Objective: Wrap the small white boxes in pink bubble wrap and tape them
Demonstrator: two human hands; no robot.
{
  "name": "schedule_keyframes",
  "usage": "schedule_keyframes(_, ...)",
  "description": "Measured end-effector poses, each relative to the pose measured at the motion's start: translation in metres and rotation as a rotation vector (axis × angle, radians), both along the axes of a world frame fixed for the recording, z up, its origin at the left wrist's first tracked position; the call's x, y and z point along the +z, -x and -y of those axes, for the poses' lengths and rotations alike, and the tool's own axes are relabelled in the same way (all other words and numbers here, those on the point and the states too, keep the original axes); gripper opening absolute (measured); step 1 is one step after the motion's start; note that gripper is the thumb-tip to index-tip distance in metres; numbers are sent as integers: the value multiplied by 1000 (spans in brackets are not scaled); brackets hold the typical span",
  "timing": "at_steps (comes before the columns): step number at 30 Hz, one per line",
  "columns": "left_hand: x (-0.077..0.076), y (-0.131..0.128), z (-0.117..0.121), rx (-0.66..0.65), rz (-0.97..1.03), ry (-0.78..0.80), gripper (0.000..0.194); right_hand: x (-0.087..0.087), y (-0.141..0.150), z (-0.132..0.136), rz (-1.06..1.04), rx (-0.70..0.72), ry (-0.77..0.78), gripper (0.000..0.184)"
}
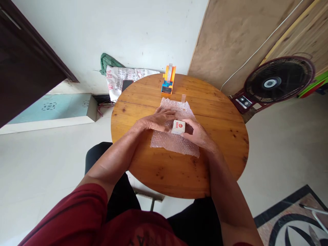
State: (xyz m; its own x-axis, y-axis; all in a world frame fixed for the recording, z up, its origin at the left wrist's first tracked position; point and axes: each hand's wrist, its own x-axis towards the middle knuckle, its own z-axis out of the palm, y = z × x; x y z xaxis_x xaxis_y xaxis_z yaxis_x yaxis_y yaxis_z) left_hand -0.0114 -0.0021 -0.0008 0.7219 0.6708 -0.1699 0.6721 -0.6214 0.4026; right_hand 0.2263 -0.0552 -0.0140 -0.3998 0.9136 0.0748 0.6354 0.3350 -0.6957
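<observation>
Two bare arms (112, 159) stretch from a red shirt (84, 208) over the near edge of a round wooden table (164, 174), with the elbows out wide and the wrists angled inward toward each other. Past the bare near part of the tabletop, a sheet of bubble wrap (176, 145) lies spread out and, judging by this view, its laying out looks done; no fold of it covers the small white box (178, 126) at its middle, so any folding appears undone. The right hand (198, 136) curves around the box's right side, gripping it between thumb and fingers; whether the box's base presses on the sheet I cannot tell. The left hand (160, 119) lies palm down on the sheet, fingers loosely extended toward the box and holding nothing; whether its thumb touches the box is unclear. Beyond them, a short strip (183, 98), probably tape, sits at the sheet's far edge, apart from the box. Farther back, an orange and blue tape dispenser (168, 80) stands near the table's far rim, in front of the white wall (143, 34).
</observation>
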Motion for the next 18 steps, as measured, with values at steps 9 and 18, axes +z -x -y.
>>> schedule_keyframes(9, -6, 2, -4, -24, 20, -12, 70, -2, -1, -3, -8, 17, -30, 51)
schedule_keyframes(18, -4, 1, -4, -26, 6, -7, 74, 2, -1, -1, -24, 3, -8, 56)
